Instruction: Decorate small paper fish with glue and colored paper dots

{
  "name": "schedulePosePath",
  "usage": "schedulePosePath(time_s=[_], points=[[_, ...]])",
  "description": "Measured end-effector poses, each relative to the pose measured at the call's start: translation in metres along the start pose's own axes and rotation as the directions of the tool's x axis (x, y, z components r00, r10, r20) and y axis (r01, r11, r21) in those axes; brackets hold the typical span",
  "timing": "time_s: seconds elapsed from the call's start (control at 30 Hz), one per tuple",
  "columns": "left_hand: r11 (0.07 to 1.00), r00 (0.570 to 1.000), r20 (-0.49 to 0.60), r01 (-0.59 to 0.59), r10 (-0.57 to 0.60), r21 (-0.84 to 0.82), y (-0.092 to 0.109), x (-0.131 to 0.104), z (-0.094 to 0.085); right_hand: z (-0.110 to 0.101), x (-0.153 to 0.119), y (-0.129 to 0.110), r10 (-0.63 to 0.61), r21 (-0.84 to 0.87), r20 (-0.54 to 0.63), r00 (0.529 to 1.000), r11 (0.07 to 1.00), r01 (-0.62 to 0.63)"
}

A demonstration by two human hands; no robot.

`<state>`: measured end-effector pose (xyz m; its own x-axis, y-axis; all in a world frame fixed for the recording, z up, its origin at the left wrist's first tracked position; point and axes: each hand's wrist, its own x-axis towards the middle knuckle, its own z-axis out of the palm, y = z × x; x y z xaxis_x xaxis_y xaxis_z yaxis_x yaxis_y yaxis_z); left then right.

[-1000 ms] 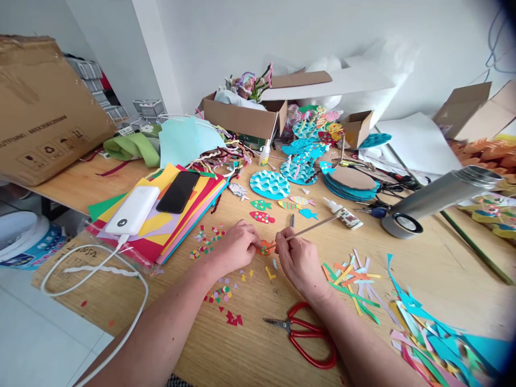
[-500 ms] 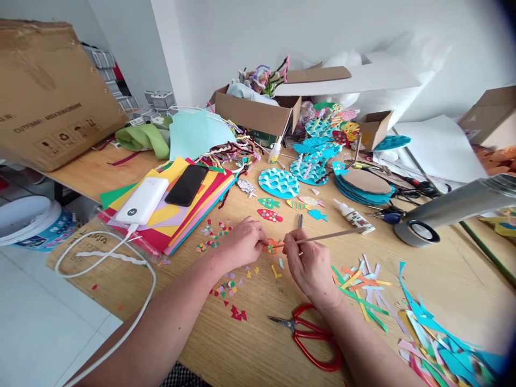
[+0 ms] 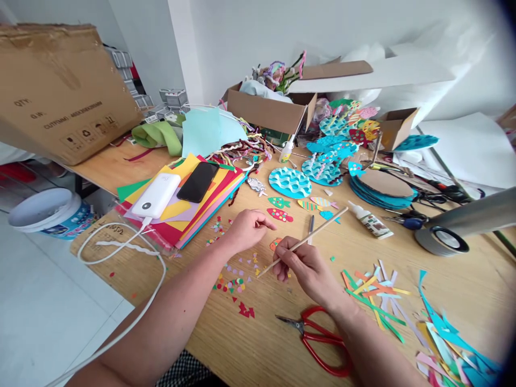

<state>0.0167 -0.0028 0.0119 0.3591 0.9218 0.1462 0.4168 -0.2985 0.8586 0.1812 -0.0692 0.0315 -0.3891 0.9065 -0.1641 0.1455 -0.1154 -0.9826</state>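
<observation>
My right hand (image 3: 300,263) grips a thin wooden stick (image 3: 322,228), whose lower tip is over the small paper pieces. My left hand (image 3: 250,228) hovers just to the left, fingers loosely bent; whether anything is between them is hard to see. An orange paper fish (image 3: 274,244) lies between the hands, partly hidden by my right hand. Beyond are a red fish (image 3: 280,215), a green fish (image 3: 279,202), striped fish (image 3: 308,205) and a blue fish (image 3: 329,216). Small dots (image 3: 234,285) and yellow triangles (image 3: 255,258) are scattered below my left hand.
Red-handled scissors (image 3: 322,338) lie near the front. Paper strips (image 3: 374,290) are at the right, with a glue bottle (image 3: 371,220) and metal flask (image 3: 467,215) behind. A power bank (image 3: 156,195) and phone (image 3: 198,181) rest on coloured paper at the left.
My left hand has lifted off the orange fish. My right hand has moved down, and the stick has swung so that its lower tip points down to the left. The view has shifted slightly.
</observation>
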Motion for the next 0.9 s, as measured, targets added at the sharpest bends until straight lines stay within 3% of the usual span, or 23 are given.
schedulePosePath(time_s=[0.2,0.43,0.7,0.8,0.9], points=[[0.998,1.000,0.000,0.024,-0.024,-0.050,0.001,-0.001,0.001,0.004,0.005,0.007,0.120,0.005,0.089,0.989,0.993,-0.121],[0.998,1.000,-0.002,0.030,-0.030,-0.049,-0.001,0.000,0.003,-0.002,0.008,0.013,0.064,-0.091,-0.065,0.996,0.993,-0.070],[0.994,0.998,0.012,0.066,-0.066,-0.082,0.000,-0.001,0.003,-0.007,0.006,0.006,0.023,-0.077,-0.101,0.995,0.997,-0.031],[0.985,0.995,0.067,0.085,-0.075,-0.151,0.002,-0.001,0.003,-0.010,0.005,0.001,-0.004,-0.054,-0.122,0.993,0.999,-0.003],[0.921,0.966,0.231,0.190,-0.114,-0.340,0.002,-0.002,0.002,-0.014,0.004,-0.004,-0.028,-0.020,-0.185,0.982,0.999,0.024]])
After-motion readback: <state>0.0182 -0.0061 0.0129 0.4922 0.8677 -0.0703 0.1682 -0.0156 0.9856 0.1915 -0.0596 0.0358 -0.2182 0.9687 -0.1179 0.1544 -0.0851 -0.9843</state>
